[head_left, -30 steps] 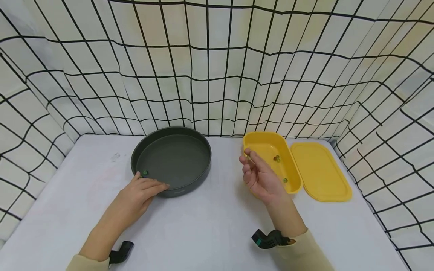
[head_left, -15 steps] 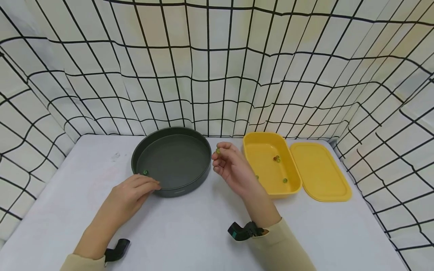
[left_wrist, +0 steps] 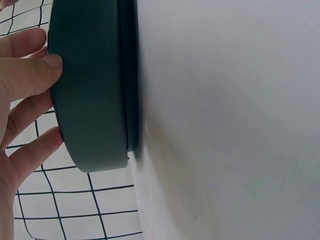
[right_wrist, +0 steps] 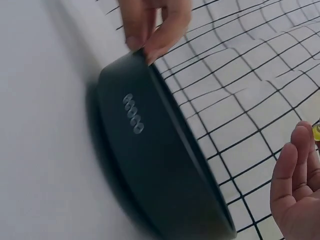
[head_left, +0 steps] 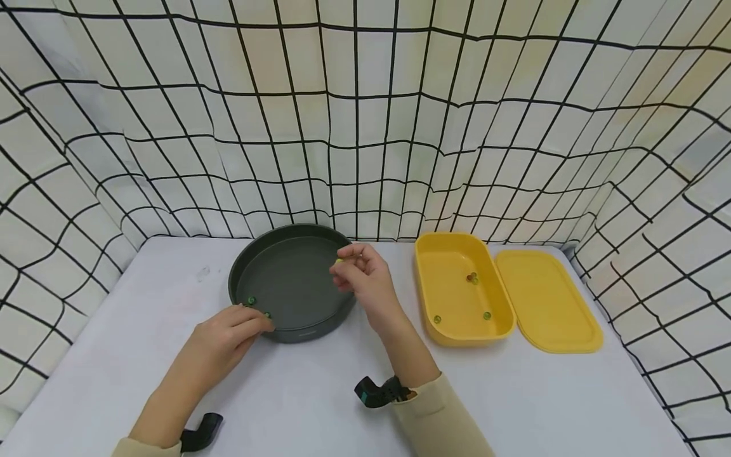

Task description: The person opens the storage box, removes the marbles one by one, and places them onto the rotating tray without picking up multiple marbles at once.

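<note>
A round dark green pan point(head_left: 302, 273) stands on the white table. My left hand point(head_left: 225, 333) holds its near left rim, thumb on the outer wall and fingers over the edge, as the left wrist view shows. Inside the pan, a green marble point(head_left: 251, 300) and another marble point(head_left: 267, 315) lie close to those fingers. My right hand point(head_left: 365, 279) is raised over the pan's right rim. Between its thumb and fingertips it pinches a small yellow-green marble point(head_left: 339, 260), whose edge also shows in the right wrist view.
Right of the pan stands a yellow box point(head_left: 448, 298) with several small marbles point(head_left: 487, 315) in it. Its flat yellow lid point(head_left: 551, 304) lies beside it on the table. White walls with a black grid point(head_left: 365, 127) enclose the back and sides.
My right hand has moved left from the yellow box to the pan's right side, carrying the yellow-green marble. My left hand has shifted only slightly at the rim.
</note>
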`<action>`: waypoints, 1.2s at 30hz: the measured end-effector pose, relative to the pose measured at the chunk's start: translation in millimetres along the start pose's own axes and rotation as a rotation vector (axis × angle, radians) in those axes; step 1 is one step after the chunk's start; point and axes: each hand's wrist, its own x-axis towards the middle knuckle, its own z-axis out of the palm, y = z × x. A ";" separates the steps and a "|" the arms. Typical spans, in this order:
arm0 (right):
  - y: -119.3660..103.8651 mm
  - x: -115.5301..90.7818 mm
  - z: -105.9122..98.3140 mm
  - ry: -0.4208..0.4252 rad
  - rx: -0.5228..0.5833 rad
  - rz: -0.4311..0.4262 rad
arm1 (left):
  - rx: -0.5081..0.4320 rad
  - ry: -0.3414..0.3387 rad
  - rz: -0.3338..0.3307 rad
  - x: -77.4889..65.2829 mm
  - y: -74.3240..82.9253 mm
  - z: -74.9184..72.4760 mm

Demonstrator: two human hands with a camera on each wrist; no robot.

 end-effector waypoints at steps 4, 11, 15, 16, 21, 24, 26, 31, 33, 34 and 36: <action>9.5 -6.1 -3.1 -0.029 -0.206 -0.076 | 0.010 0.001 -0.013 -1.9 0.2 -0.2; 18.8 -7.3 -7.4 -0.062 -0.483 -0.222 | 0.019 -0.005 -0.030 -1.9 -0.1 0.0; 24.1 -6.2 -5.8 -0.069 -0.611 -0.288 | 0.022 -0.010 -0.039 -2.6 -0.2 0.3; 25.4 -6.1 -5.1 -0.073 -0.655 -0.304 | 0.022 -0.006 -0.037 -2.9 -0.3 0.5; 31.3 -6.4 -1.9 -0.110 -0.937 -0.388 | 0.020 0.008 -0.027 -3.8 -0.4 1.5; 35.6 -6.7 -1.5 -0.126 -1.044 -0.403 | 0.007 0.010 -0.019 -4.0 -0.7 2.1; 38.2 -6.9 -1.7 -0.130 -1.070 -0.392 | 0.003 0.008 -0.019 -4.1 -0.9 2.4; 43.4 -6.6 -2.9 -0.145 -1.123 -0.381 | 0.002 0.002 -0.015 -3.5 -1.1 2.7; 46.1 -6.3 -3.4 -0.158 -1.178 -0.386 | -0.006 0.005 -0.008 -2.9 -0.9 3.0; 47.3 -6.3 -3.4 -0.166 -1.204 -0.387 | -0.003 0.005 -0.009 -2.5 -0.6 2.9; 49.3 -6.4 -3.4 -0.187 -1.253 -0.370 | -0.003 0.004 -0.009 -1.7 0.0 2.9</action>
